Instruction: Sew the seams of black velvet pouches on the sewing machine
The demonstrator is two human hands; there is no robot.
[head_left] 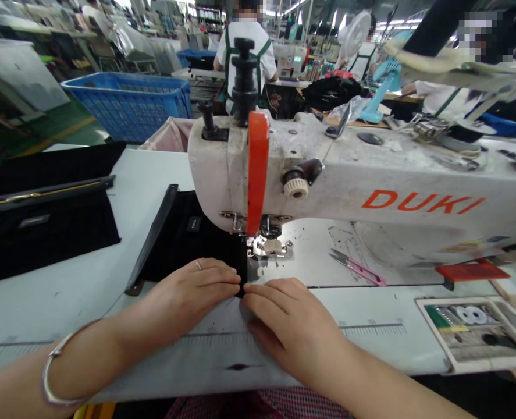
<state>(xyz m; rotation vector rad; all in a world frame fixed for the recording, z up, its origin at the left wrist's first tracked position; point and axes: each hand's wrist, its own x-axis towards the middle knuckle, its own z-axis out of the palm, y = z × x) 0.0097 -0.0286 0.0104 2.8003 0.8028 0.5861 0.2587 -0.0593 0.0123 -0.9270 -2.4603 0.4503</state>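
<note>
Your left hand (196,291) wears a slim silvery ring (198,266) around one finger. A rounded, smooth silvery bangle (47,381) circles your left wrist, broad along its lower curve and thin towards the top. Your right hand (286,317) and forearm (366,372) are bare. Your lap shows a finely checked garment (279,404), seemingly pinkish red and dark, its cut hard to tell.
</note>
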